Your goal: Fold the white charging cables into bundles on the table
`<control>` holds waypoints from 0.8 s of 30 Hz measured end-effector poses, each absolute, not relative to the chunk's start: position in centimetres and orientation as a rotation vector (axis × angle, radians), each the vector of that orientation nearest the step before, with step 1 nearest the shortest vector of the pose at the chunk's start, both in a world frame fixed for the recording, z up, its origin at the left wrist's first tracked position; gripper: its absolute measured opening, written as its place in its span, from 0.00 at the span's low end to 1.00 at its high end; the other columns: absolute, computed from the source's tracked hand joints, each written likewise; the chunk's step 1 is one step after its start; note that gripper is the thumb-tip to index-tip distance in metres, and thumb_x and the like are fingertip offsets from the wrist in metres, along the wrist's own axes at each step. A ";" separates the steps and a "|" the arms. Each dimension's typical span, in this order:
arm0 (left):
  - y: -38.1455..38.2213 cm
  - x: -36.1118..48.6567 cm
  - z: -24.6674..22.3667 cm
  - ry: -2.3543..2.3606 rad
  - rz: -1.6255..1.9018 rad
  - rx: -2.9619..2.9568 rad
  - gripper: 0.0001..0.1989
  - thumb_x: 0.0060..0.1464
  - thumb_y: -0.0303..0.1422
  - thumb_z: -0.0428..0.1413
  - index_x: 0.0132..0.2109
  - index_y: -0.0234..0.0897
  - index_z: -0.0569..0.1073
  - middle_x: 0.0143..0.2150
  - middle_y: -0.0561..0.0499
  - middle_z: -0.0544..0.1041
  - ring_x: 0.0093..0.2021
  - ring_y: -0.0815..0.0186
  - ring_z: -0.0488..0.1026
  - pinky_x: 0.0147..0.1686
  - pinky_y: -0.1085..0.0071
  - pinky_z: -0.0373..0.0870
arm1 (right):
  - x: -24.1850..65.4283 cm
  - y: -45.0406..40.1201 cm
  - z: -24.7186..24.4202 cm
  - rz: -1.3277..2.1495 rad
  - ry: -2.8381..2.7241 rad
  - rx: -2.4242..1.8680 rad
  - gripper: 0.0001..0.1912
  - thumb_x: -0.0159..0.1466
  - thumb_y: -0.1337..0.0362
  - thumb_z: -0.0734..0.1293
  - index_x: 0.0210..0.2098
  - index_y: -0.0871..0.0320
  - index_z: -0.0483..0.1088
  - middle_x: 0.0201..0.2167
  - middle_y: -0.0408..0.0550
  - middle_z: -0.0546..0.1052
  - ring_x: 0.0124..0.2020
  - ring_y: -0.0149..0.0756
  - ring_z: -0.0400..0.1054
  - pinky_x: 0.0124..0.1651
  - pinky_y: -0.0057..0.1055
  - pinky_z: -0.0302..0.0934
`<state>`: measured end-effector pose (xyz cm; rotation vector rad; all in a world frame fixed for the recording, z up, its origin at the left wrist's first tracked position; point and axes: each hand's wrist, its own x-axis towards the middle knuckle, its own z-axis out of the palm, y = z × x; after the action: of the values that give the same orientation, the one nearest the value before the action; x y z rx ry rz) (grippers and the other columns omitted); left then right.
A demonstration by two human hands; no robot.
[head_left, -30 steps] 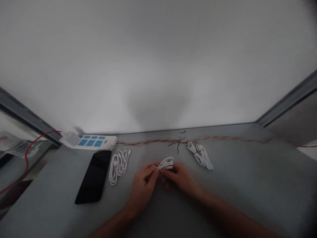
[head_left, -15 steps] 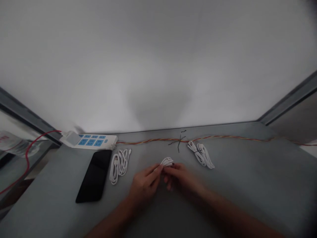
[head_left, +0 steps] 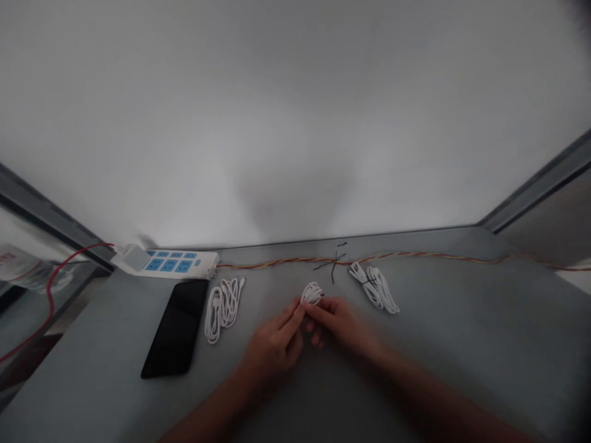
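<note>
A small coiled white cable [head_left: 313, 293] is pinched between my two hands near the middle of the table. My left hand [head_left: 276, 342] grips its left side, fingers closed. On its right side, the fingertips of my right hand [head_left: 336, 321] are closed on it, with the lower fingers curled beneath. Left of my hands lies a loosely coiled white cable [head_left: 224, 307] with its plugs showing. To the right rests a white cable bundle [head_left: 375, 288] with a dark tie around it. Several dark twist ties [head_left: 335, 261] lie behind my hands.
A black phone [head_left: 176, 329] lies at the left, in front of a white power strip [head_left: 203, 264] with blue sockets. Its twisted red and yellow wire [head_left: 425, 254] runs along the back. A red cable [head_left: 52, 295] and clear bottle [head_left: 32, 271] are far left.
The coiled cable between my hands has turned slightly and risen a little. My right fingers have shifted on it. The other objects have stayed where they were.
</note>
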<state>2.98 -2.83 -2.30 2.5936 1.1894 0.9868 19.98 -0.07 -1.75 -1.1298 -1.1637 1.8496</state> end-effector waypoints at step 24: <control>-5.4 5.0 -3.1 1.327 0.609 2.578 0.42 0.53 0.25 0.49 0.68 0.28 0.33 0.67 0.29 0.49 0.63 0.49 0.58 0.53 0.53 0.68 | 20.7 -0.8 -0.7 0.768 -2.015 -1.494 0.16 0.65 0.60 0.57 0.29 0.56 0.74 0.26 0.50 0.78 0.25 0.37 0.69 0.29 0.31 0.54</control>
<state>4.98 -5.41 -3.10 2.5782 1.3273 0.6087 20.69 -0.84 -0.75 -1.4944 -2.0147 0.7680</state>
